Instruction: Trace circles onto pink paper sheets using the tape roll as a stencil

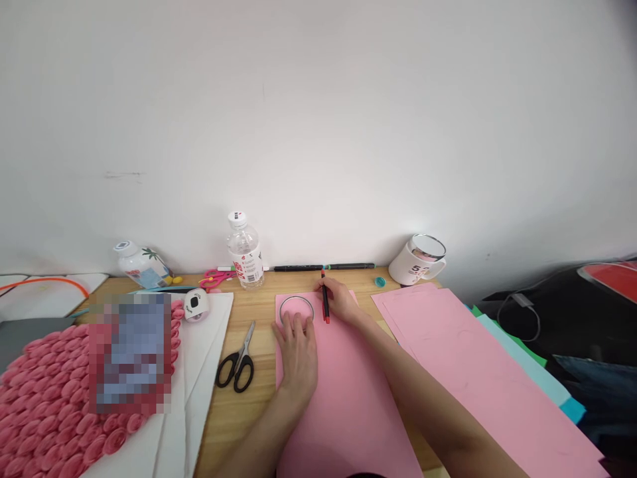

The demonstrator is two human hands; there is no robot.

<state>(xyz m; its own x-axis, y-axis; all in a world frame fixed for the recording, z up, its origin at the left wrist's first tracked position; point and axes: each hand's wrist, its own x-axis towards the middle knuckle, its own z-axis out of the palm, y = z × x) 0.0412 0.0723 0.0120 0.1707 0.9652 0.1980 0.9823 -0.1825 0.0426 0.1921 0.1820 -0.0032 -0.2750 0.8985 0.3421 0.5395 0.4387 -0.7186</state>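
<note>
Your right hand is pinched closed around the red-and-black pen, which stands nearly upright, just right of the ring. Whether its lower end touches the paper is hard to tell. Your left hand lies flat with the fingers spread, enclosing nothing; its fingertips rest over the near edge of the ring. The ring lies flat near the far left corner of the pink sheet, its far arc in plain view.

To work well here, press evenly through those fingertips so that neither ring nor sheet slides. Let the left palm weigh on the sheet, and leave the ring's outer side free of fingers where the pen has to pass. A light, upright pen should push the ring about least.

Farther out, the scissors lie on the table left of the sheet, clear of your left wrist. The bottle stands beyond them, near the wall. More pink paper lies under and beyond your right forearm.
</note>
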